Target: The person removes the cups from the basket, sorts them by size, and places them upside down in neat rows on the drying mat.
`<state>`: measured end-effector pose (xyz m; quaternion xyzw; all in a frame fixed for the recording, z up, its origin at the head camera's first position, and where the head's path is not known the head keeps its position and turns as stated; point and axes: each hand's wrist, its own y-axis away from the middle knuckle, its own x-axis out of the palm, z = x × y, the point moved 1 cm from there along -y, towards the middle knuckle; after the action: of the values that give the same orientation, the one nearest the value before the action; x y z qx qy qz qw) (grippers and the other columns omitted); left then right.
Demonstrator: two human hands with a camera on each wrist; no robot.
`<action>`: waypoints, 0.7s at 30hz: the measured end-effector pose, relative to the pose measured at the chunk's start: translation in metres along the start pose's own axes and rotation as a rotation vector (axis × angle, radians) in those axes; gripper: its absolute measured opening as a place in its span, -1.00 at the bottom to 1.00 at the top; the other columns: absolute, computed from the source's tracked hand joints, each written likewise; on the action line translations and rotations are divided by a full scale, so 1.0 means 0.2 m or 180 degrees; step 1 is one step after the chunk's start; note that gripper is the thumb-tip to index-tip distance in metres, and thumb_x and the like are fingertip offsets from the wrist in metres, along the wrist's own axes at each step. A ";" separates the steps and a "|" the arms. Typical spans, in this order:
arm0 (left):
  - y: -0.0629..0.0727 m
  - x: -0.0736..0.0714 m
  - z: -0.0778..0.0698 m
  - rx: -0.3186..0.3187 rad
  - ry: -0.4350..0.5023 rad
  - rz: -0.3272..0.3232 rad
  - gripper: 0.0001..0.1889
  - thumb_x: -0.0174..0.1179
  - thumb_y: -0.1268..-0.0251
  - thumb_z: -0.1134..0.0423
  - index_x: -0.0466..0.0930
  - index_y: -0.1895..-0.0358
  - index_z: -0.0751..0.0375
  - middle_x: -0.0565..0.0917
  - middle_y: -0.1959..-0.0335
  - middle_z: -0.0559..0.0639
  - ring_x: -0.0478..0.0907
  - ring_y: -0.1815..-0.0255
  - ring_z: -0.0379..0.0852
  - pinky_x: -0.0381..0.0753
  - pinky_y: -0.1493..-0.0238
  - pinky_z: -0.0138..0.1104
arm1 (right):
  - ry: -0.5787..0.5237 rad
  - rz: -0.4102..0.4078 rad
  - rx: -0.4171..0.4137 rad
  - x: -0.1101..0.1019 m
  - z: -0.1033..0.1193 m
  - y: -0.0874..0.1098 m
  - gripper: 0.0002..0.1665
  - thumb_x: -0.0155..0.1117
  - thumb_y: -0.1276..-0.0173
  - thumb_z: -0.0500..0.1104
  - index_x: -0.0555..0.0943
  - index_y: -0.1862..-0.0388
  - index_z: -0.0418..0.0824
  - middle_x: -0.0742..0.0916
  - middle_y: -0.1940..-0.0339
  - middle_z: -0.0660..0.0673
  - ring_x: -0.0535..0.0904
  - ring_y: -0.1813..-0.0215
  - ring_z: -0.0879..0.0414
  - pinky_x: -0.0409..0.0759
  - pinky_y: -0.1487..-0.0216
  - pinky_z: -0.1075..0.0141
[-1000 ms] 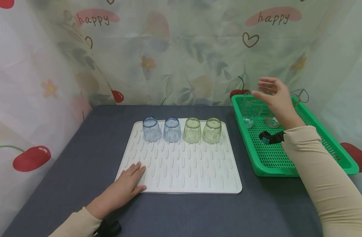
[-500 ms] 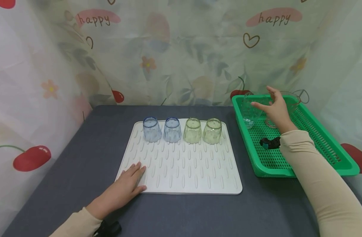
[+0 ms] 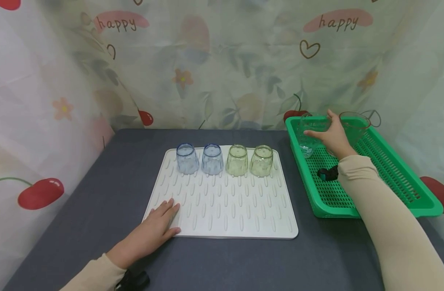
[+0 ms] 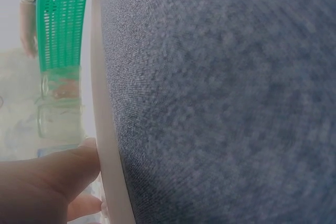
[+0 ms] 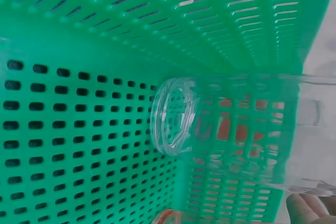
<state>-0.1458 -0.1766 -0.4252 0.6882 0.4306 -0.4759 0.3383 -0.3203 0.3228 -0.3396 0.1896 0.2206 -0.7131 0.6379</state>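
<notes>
My right hand [image 3: 334, 135] is at a tall clear glass [image 3: 306, 150] inside the green basket. Its thumb reaches across the near side of this glass and its fingers are spread on the right; firm contact is not visible. In the right wrist view, fingertips appear beside the upper end of the clear glass [image 5: 241, 129]. A second clear glass with a brownish rim and a handle [image 3: 354, 126] stands to the right. My left hand [image 3: 152, 230] rests flat on the near-left corner of the white ridged mat [image 3: 240, 214].
Two blue glasses [image 3: 187, 159] [image 3: 212, 159] and two green glasses [image 3: 237, 161] [image 3: 261, 161] stand in a row along the mat's far edge, narrower end up. The green basket [image 3: 400, 186] has raised perforated walls. A patterned curtain [image 3: 222, 64] hangs behind the dark tabletop [image 3: 243, 262].
My right hand has come down into the basket and shifted left toward the tall clear glass, uncovering the brown-rimmed one. The left hand stays on the mat.
</notes>
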 end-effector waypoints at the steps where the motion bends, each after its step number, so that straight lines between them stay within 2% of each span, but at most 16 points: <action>1: 0.00 0.00 0.00 0.0000 0.0000 0.0001 -0.31 0.24 -0.31 0.08 0.28 -0.40 0.39 0.23 -0.44 0.40 0.13 -0.46 0.36 0.22 -0.29 0.28 | 0.0000 0.0012 0.0004 0.00 0.00 0.00 0.33 0.36 -0.26 0.12 -0.41 -0.58 -0.11 -0.19 -0.60 -0.25 -0.24 -0.59 -0.25 0.03 -0.42 -0.27; 6: 0.00 0.00 0.00 -0.0017 -0.0009 0.0022 -0.31 0.24 -0.31 0.09 0.27 -0.40 0.39 0.22 -0.44 0.39 0.12 -0.47 0.35 0.21 -0.30 0.28 | -0.0040 0.0078 0.0043 0.01 -0.01 -0.02 0.34 0.34 -0.28 0.11 -0.46 -0.56 -0.13 -0.20 -0.60 -0.27 -0.17 -0.58 -0.28 0.11 -0.41 -0.24; 10: -0.01 0.00 0.00 -0.0032 -0.0008 0.0044 -0.30 0.23 -0.31 0.08 0.26 -0.40 0.38 0.21 -0.45 0.38 0.12 -0.48 0.34 0.20 -0.31 0.27 | -0.0032 0.0093 0.0073 0.01 -0.03 -0.04 0.34 0.35 -0.28 0.09 -0.47 -0.56 -0.14 -0.12 -0.60 -0.29 -0.08 -0.56 -0.30 0.18 -0.39 -0.23; 21: -0.01 0.00 0.01 -0.0014 -0.0018 0.0024 -0.30 0.24 -0.31 0.08 0.26 -0.40 0.40 0.22 -0.45 0.39 0.12 -0.48 0.34 0.21 -0.30 0.27 | 0.0053 0.0243 0.0113 0.01 -0.06 -0.05 0.38 0.38 -0.25 0.12 -0.50 -0.56 -0.07 -0.01 -0.58 -0.36 0.04 -0.50 -0.40 0.21 -0.34 -0.27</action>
<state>-0.1474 -0.1770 -0.4267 0.6877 0.4281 -0.4756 0.3429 -0.3297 0.3291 -0.3500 0.2150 0.2057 -0.6904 0.6594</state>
